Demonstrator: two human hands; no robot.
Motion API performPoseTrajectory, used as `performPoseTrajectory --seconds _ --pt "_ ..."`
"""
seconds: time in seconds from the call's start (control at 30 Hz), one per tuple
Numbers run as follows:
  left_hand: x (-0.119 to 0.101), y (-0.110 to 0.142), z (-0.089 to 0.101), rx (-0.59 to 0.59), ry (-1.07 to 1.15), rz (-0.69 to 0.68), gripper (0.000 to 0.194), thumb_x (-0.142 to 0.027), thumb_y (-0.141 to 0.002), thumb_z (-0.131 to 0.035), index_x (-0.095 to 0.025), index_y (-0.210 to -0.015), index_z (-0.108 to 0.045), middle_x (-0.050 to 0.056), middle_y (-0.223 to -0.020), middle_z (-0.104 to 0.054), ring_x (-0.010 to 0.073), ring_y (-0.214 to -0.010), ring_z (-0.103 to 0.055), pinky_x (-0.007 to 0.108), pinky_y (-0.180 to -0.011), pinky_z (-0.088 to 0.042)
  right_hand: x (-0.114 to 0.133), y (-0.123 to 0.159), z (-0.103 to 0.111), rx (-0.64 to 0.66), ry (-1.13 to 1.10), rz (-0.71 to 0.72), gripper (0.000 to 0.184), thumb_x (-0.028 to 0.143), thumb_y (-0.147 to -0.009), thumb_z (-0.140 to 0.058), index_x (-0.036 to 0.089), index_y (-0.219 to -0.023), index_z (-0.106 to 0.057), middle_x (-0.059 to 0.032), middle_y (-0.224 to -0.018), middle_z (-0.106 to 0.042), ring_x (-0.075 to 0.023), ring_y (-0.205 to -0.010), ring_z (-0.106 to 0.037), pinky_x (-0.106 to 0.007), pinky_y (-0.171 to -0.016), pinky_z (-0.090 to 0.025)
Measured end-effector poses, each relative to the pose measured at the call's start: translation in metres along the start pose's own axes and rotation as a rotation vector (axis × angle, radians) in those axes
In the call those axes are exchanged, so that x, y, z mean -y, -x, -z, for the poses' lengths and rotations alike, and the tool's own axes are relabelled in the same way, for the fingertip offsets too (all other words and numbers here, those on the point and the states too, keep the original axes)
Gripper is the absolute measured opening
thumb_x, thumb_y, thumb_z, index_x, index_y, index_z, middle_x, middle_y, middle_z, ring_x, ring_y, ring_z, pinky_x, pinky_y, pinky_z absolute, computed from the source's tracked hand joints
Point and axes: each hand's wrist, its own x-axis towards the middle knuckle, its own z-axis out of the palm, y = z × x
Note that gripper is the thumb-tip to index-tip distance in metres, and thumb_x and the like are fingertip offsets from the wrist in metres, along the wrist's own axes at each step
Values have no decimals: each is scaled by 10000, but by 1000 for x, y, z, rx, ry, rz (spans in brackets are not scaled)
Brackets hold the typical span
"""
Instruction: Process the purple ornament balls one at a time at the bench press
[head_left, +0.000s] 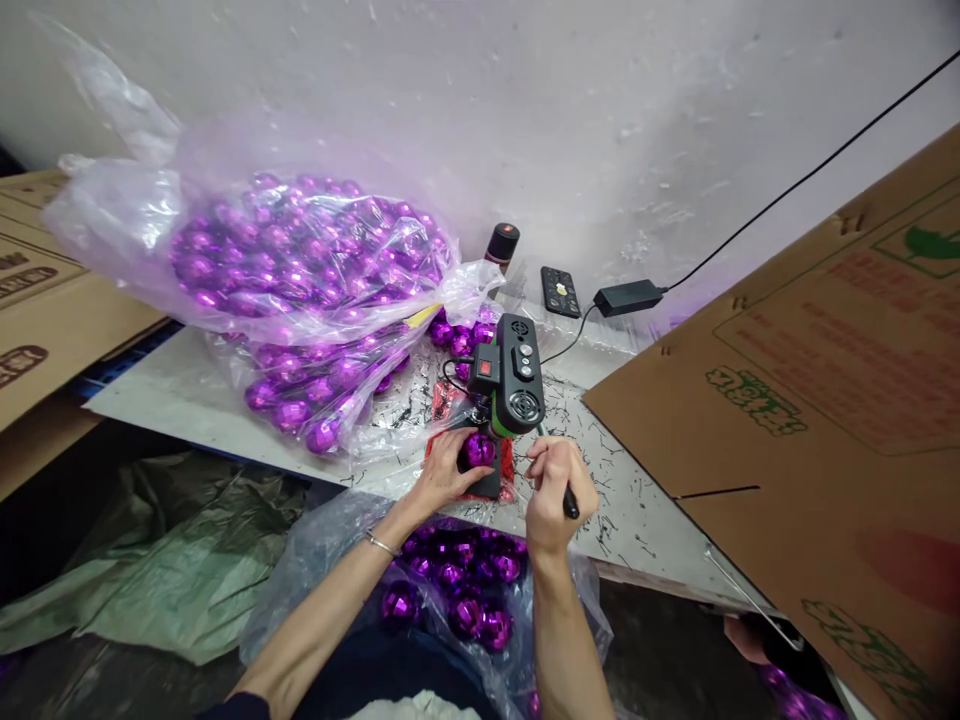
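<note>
Left fingers (451, 440) are grasping a purple ball (480, 451), right fingers (553, 464) a black handle (571, 503); frame-right carton (832, 470) is bearing blurred lettering (756, 402).

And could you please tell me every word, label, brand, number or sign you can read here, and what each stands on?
No text reads with certainty.
Right cardboard box: red lines and green logos, too blurred to read.
Left cardboard box: brown lettering, cut off and turned, unreadable.
Dark container: small orange mark on top, too small.
Black machine: any markings too small to read.
</note>
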Motion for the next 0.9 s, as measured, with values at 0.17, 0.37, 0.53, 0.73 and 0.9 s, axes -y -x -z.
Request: performPoseTrajectory --seconds 0.17,0.37,0.53,0.73,0.9 --pt "-13 44 16 85 -46 -66 897 -565 -852 -801 -207 -1573 -406 227 -1513 -582 406 -1413 -574 617 -1156 -491 4 1 2 6 -19 18 345 221 -1066 -458 202 -750 -595 15 -687 -582 -112 -574 -532 -280 -552 -395" --pt "22 -21 66 -142 -220 122 594 -453 -1051 -510 -192 -1577 -421 216 -1550 -567 365 -1473 -527 623 -1217 -427 -11 16 -2 -20 -39 86 381 153 -1044 -475 208 -672 -529 10 -695 -589 -133 -687 -600 -292 -638 -429" --pt "64 -116 99 -167 -526 271 550 -94 -935 -478 -37 -1481 -508 308 -1509 -560 418 -1462 -508 641 -1216 -383 -13 16 -4 -20 -31 111 382 147 -1044 -457 209 -674 -522 14 -675 -564 -142 -708 -615 -290 -629 -419" --pt "69 -133 104 -51 -614 305 616 -122 -862 -657 -47 -1457 -516 317 -1467 -568 450 -1399 -546 618 -1172 -418 -16 20 -5 -42 -32 97 387 160 -1046 -444 216 -673 -532 0 -683 -573 -155 -691 -613 -302 -608 -424" --pt "59 -109 109 -155 -386 200 586 -340 -896 -709 -134 -1414 -529 203 -1392 -644 350 -1261 -654 505 -1094 -531 -15 18 -5 -33 -43 94 393 175 -1048 -446 218 -667 -533 6 -665 -558 -159 -694 -621 -299 -604 -432"
